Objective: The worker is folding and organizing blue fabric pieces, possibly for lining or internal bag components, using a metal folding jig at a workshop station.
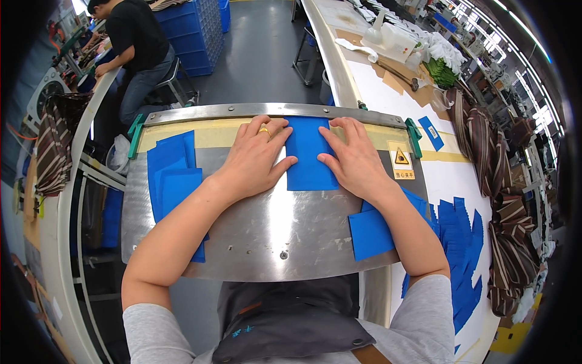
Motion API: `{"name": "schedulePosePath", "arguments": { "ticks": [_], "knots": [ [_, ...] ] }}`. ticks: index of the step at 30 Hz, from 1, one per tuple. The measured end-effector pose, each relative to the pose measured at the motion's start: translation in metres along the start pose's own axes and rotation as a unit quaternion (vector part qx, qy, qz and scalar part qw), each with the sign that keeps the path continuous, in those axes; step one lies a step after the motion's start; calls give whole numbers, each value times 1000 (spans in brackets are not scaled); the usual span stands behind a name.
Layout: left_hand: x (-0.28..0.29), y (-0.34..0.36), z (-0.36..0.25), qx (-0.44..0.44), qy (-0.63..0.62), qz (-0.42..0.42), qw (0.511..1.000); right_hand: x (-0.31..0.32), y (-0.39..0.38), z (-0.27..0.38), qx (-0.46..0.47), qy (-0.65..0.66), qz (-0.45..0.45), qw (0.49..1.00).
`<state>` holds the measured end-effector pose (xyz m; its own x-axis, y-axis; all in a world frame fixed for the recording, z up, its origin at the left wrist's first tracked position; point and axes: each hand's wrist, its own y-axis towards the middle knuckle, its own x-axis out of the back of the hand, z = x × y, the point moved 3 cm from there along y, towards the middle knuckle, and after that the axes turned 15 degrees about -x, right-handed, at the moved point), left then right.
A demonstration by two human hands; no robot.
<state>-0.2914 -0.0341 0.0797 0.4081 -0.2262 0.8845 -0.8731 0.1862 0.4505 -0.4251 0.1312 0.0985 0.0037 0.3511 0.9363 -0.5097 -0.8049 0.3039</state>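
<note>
A blue rectangular piece (310, 159), seemingly fabric, lies flat on the metal work plate (254, 227), its far edge against the steel bar (212, 113). Along its left edge rests my left hand (257, 159), open, thumb and fingers apart, a ring on one finger. My right hand (356, 156) is open too, its fingertips on the piece's right edge. Several blue pieces (180, 187) overlap beside my left forearm. More blue pieces (371, 233) lie partly hidden under my right forearm.
Green clamps (134, 136) stand at the bar's ends. The right-hand table (433, 182) holds a heap of blue pieces (458, 255), brown striped fabric (512, 242), a hammer (397, 73) and a white bottle (388, 41). A person (136, 54) sits far left near blue crates (191, 33).
</note>
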Motion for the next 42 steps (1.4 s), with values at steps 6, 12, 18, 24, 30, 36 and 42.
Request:
{"name": "schedulePosePath", "arguments": {
  "ticks": [6,12,18,24,30,36,42],
  "knots": [
    [1,-1,-1,-1,-2,-11,1000,-1,0,3,9,-2,-26,1000],
    [3,-2,1,-24,-12,-6,1000,-2,-1,3,6,-1,-16,1000],
    [20,5,-19,-35,89,63,993,7,-4,5,13,13,-23,1000],
    [8,7,-8,19,55,13,998,12,-2,10,43,39,16,998],
    [2,1,-1,-20,45,-15,999,14,6,-16,-70,3,-9,998],
    [4,-3,2,21,90,18,996,13,-2,-1,-41,3,43,998],
    [3,-4,7,14,92,19,995,12,-3,-2,-58,-11,54,997]
  ]
}}
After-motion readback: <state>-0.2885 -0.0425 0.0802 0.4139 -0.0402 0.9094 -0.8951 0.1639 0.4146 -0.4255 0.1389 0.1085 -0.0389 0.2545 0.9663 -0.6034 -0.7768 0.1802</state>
